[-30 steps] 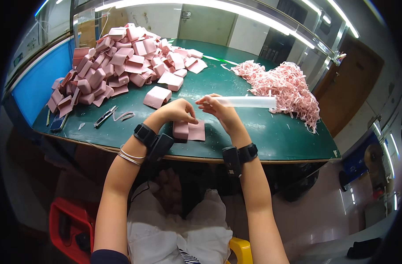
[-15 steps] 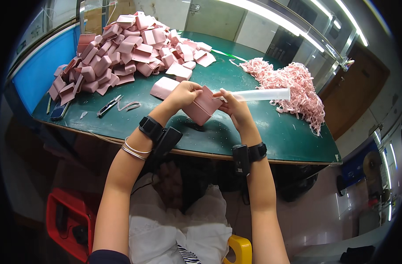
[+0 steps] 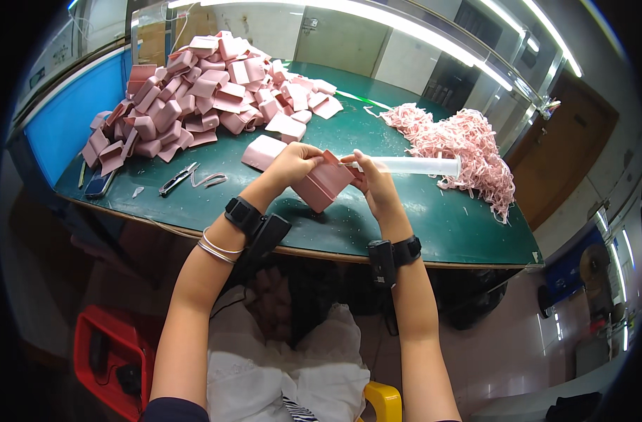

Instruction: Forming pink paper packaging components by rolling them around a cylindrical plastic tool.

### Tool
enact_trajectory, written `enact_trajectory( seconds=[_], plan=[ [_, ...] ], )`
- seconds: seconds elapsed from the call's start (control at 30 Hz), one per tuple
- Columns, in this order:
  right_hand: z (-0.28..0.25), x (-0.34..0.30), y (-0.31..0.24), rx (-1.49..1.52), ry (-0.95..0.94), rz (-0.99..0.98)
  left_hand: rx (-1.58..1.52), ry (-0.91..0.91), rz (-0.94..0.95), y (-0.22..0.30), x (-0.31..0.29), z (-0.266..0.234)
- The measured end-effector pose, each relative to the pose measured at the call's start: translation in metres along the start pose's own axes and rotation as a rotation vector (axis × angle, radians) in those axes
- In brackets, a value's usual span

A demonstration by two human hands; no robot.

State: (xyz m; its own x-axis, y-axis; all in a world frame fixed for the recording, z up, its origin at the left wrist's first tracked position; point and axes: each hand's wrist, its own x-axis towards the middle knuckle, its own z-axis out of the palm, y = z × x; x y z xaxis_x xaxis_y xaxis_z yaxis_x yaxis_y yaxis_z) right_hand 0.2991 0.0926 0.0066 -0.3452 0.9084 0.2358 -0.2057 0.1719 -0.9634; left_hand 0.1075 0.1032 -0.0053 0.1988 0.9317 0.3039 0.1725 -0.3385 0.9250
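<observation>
A folded pink case (image 3: 323,186), soft-looking and with a raised flap, is held above the near part of the green table by my left hand (image 3: 294,163), thumb and fingers closed on its upper left edge. My right hand (image 3: 379,188) is closed on a long translucent syringe (image 3: 421,165), which lies nearly level and points left. Its thin tip is at the upper right edge of the case; whether it touches is too small to tell. Some right fingers are hidden behind the case. Just left of my hands, another pink case (image 3: 260,152) rests on the table.
A large heap of pink cases (image 3: 215,91) covers the far left of the green table (image 3: 264,218). Pink trimmings (image 3: 468,151) pile up at the right. A utility knife (image 3: 178,178), a pink strip (image 3: 208,180) and a phone (image 3: 100,181) lie at the left.
The whole view has shifted slightly, with the table sitting a little lower. The case has tilted a bit in my left hand, and the syringe tip stays by its edge.
</observation>
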Motion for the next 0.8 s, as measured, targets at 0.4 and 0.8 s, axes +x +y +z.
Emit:
enact_trajectory(
  seconds=[0.4,0.8],
  plan=[
    [0.004,0.002,0.010,-0.413,0.015,-0.286,0.017,-0.050,0.075,0.003,-0.003,0.002],
    [0.009,0.005,0.011,-0.154,0.060,-0.332,-0.245,0.023,0.065,0.004,-0.004,0.010]
  ],
)
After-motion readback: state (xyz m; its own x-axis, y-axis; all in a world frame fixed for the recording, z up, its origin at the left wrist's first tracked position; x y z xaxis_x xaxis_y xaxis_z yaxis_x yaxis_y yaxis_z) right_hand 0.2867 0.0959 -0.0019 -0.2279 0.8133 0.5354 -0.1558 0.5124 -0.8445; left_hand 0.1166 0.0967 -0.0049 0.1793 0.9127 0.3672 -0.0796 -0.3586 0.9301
